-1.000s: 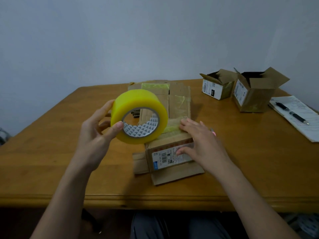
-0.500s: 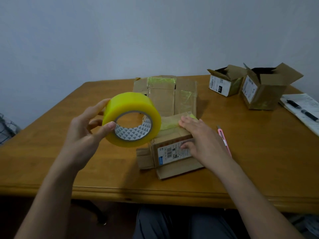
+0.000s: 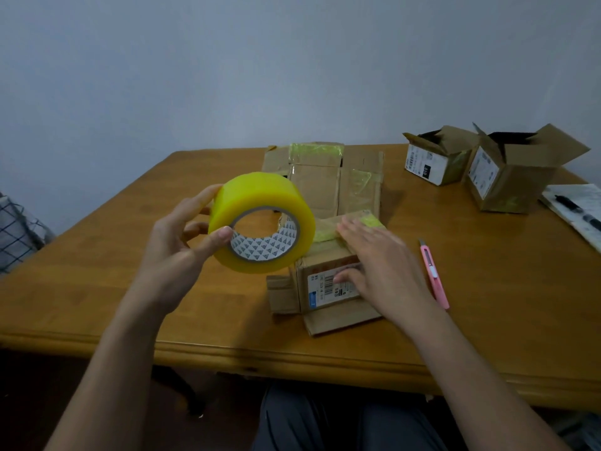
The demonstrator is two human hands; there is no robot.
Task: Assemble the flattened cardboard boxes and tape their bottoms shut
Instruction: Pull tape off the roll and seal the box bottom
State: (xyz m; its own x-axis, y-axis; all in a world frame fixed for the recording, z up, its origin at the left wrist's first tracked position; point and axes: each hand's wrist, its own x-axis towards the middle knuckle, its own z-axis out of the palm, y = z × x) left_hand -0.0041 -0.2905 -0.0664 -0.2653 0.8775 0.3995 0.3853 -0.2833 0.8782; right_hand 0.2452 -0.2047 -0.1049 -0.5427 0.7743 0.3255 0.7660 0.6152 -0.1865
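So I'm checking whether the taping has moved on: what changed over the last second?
Little changed. The left hand keeps gripping the tape roll, its strip running to the box. The right hand stays flat, pressing the tape on the box top. The camera shifted, revealing a pink cutter. Other boxes unchanged.

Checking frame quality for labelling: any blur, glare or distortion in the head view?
Head view: dim, soft light; faint glare on the table; right hand slightly motion-blurred over the box; tape roll sharp; wide-angle bowing at the table's near edge.
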